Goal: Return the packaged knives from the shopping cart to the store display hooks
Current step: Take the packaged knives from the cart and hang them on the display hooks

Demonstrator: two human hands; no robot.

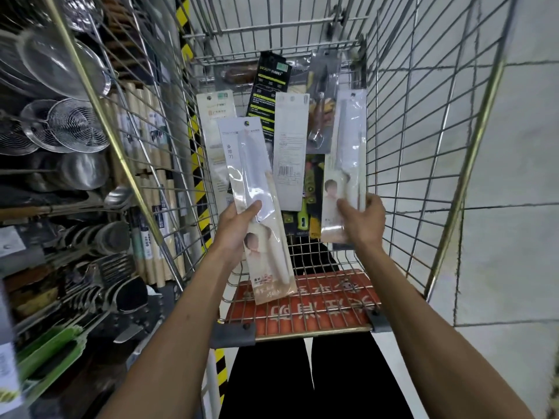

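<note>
Because each pack is light, flat and slick-faced around a stiff blade, a hold low on the card looks best, leaving the hang hole [246, 123] free for hanging. So the left hand [239, 225] grips one white packaged knife [257, 176], thumb across its front, above the child seat [302, 300] of the shopping cart [423, 146]. The right hand [363, 219] pinches a second packaged knife [348, 140] near the cart's right wall. Both forearms reach forward into the cart, where further knife packs [290, 146] lie.

Packaged knives [290, 146] lie in the cart [423, 146]; strainer shelves [60, 131] stand to its left.
</note>
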